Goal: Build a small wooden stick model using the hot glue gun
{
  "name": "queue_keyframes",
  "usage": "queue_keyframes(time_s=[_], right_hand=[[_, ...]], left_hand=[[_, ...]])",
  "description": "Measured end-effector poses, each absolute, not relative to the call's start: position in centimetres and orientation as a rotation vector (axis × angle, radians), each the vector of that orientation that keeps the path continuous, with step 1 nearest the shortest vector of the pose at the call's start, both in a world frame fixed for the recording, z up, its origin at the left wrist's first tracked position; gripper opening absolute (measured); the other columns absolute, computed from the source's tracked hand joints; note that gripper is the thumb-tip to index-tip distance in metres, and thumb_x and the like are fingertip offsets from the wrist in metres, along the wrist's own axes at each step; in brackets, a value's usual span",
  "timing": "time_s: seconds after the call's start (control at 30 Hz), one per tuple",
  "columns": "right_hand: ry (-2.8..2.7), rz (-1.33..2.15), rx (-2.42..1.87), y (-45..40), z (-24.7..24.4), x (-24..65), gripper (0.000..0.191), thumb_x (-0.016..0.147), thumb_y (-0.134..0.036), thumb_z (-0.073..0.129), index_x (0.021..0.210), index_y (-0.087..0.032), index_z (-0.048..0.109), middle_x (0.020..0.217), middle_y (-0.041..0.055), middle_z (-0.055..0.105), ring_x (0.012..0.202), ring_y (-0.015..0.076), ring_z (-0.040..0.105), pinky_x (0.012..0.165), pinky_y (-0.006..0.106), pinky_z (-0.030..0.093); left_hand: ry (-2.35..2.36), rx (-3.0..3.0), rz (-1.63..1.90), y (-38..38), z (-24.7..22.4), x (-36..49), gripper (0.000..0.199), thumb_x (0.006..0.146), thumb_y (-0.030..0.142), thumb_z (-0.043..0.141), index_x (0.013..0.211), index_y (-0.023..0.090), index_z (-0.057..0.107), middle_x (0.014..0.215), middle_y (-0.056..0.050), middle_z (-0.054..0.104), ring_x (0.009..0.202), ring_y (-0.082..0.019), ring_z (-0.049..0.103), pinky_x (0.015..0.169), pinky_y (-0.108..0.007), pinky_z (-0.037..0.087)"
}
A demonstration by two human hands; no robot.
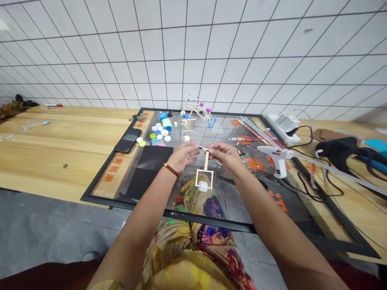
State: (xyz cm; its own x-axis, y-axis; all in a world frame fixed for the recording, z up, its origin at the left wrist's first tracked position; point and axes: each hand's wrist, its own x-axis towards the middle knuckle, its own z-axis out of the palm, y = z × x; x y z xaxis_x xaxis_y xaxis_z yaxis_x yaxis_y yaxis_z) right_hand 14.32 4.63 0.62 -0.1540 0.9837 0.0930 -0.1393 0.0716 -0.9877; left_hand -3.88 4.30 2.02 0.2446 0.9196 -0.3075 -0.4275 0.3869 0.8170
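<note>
A small matchstick frame [206,162], a square with a stem, stands above the glass sheet before me. A translucent white cap [202,186] sits at its near corner. My right hand [225,157] is closed, thumb and fingers pinching the stem's far end, where a black-tipped matchstick [203,148] lies crosswise. My left hand [185,156], with a beaded bracelet, is close to the black tip; its fingers are stretched out and slightly apart. Whether they touch the tip is unclear. Beyond the hands is another matchstick structure [196,108] with pink and blue parts.
A white glue gun [276,159] lies at right with cables, near a power strip [284,125]. Several bottle caps [159,137], a phone [128,140] and black sheets [149,171] are at left. The black-framed glass [99,199] covers a wooden table [54,153] against a tiled wall.
</note>
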Motion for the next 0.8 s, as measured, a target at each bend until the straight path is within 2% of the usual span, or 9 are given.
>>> queue_keyframes(time_s=[0.13, 0.2, 0.23, 0.33, 0.4, 0.47, 0.67, 0.8], right_hand=[[-1.209, 1.309, -0.973, 4.7, 0.9, 14.5, 0.032, 0.054, -0.039, 0.087, 0.074, -0.019, 0.072, 0.063, -0.0008, 0.068, 0.054, 0.0092, 0.057, 0.056, 0.024, 0.050], [-1.190, 1.315, -0.981, 4.8, 0.9, 14.5, 0.033, 0.053, -0.040, 0.087, 0.074, -0.019, 0.072, 0.064, -0.0006, 0.069, 0.055, 0.0092, 0.057, 0.057, 0.025, 0.050], [-1.188, 1.317, -0.985, 4.8, 0.9, 14.5, 0.034, 0.054, -0.041, 0.087, 0.075, -0.019, 0.072, 0.064, -0.0004, 0.069, 0.055, 0.0092, 0.058, 0.058, 0.025, 0.050], [-1.205, 1.303, -0.994, 4.8, 0.9, 14.5, 0.034, 0.056, -0.041, 0.085, 0.077, -0.019, 0.071, 0.066, 0.0001, 0.070, 0.054, 0.0091, 0.057, 0.058, 0.025, 0.049], [-1.216, 1.286, -1.000, 4.8, 1.0, 14.6, 0.034, 0.057, -0.042, 0.084, 0.078, -0.019, 0.071, 0.068, 0.0006, 0.070, 0.055, 0.0096, 0.057, 0.059, 0.026, 0.050], [-1.220, 1.252, -1.011, 4.9, 1.2, 14.7, 0.035, 0.058, -0.042, 0.083, 0.080, -0.019, 0.070, 0.068, 0.0010, 0.071, 0.056, 0.0105, 0.059, 0.060, 0.027, 0.050], [-1.223, 1.105, -1.050, 5.0, 1.9, 15.4, 0.033, 0.057, -0.038, 0.085, 0.080, -0.019, 0.069, 0.070, 0.0013, 0.072, 0.060, 0.0117, 0.062, 0.062, 0.027, 0.051], [-1.272, 0.985, -1.005, 4.5, 2.4, 15.3, 0.027, 0.065, -0.041, 0.081, 0.079, -0.021, 0.070, 0.071, 0.0012, 0.072, 0.063, 0.0125, 0.063, 0.065, 0.028, 0.053]], left_hand=[[0.786, 0.704, 0.877, 3.7, 1.9, -3.3, 0.042, 0.064, 0.044, 0.085, 0.089, 0.017, 0.064, 0.103, -0.010, 0.070, 0.097, -0.023, 0.065, 0.095, -0.043, 0.045], [0.764, 0.687, 0.845, 3.4, 1.8, -3.0, 0.044, 0.065, 0.047, 0.083, 0.092, 0.017, 0.065, 0.102, -0.011, 0.070, 0.094, -0.023, 0.066, 0.092, -0.043, 0.047], [0.787, 0.691, 0.838, 3.2, 1.6, -2.7, 0.044, 0.064, 0.043, 0.085, 0.093, 0.017, 0.065, 0.098, -0.010, 0.070, 0.090, -0.022, 0.066, 0.090, -0.042, 0.048], [0.898, 0.745, 0.840, 2.9, 0.4, -1.6, 0.048, 0.050, 0.013, 0.091, 0.090, 0.016, 0.065, 0.084, -0.005, 0.070, 0.078, -0.018, 0.066, 0.085, -0.039, 0.049], [0.898, 0.758, 0.822, 2.8, -0.5, -1.0, 0.046, 0.048, 0.004, 0.088, 0.086, 0.015, 0.066, 0.079, -0.005, 0.069, 0.073, -0.018, 0.066, 0.082, -0.039, 0.050], [0.894, 0.771, 0.855, 2.9, -1.1, -0.6, 0.044, 0.047, 0.001, 0.087, 0.085, 0.014, 0.068, 0.078, -0.005, 0.070, 0.069, -0.017, 0.065, 0.078, -0.038, 0.051], [0.877, 0.909, 1.108, 3.2, -0.1, -0.9, 0.024, 0.060, 0.018, 0.085, 0.081, 0.015, 0.076, 0.080, -0.005, 0.073, 0.073, -0.015, 0.065, 0.080, -0.033, 0.050], [0.829, 0.976, 1.298, 3.2, 1.1, -1.1, 0.020, 0.065, 0.026, 0.084, 0.082, 0.018, 0.077, 0.083, -0.005, 0.075, 0.088, -0.019, 0.069, 0.092, -0.036, 0.048]])
